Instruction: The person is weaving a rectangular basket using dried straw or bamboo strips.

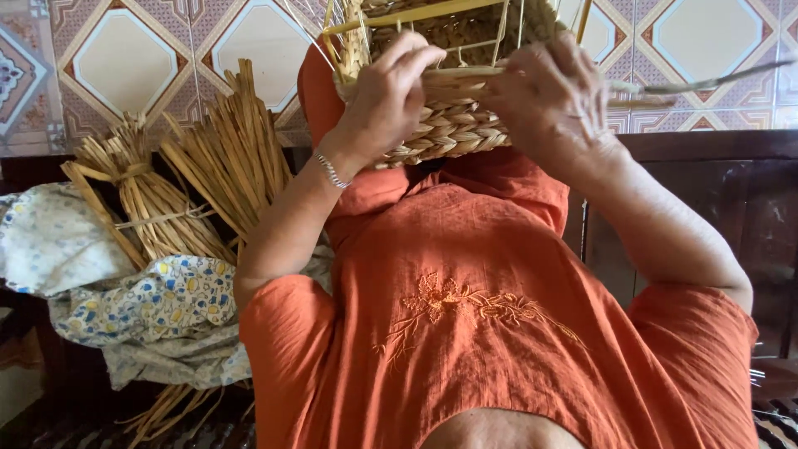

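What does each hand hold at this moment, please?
Left hand: closed on the half-woven straw basket.
Right hand: closed on the same basket, pinching a flat straw strand.

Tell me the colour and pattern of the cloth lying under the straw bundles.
The cloth is pale with small blue and yellow flowers, seen in the head view, beneath the straw bundles.

We counted one woven basket [440,108], part-finished, upper middle of view. Two hands on it: left hand [391,87], right hand [553,96]. One bracelet [330,169], on left wrist. Two bundles of dried straw [145,195] [237,150] at left, standing side by side; first one tied. Loose strands below cloth, too many to count. One patterned cloth [154,312], lower left. One long loose strand [706,83] running toward right edge.
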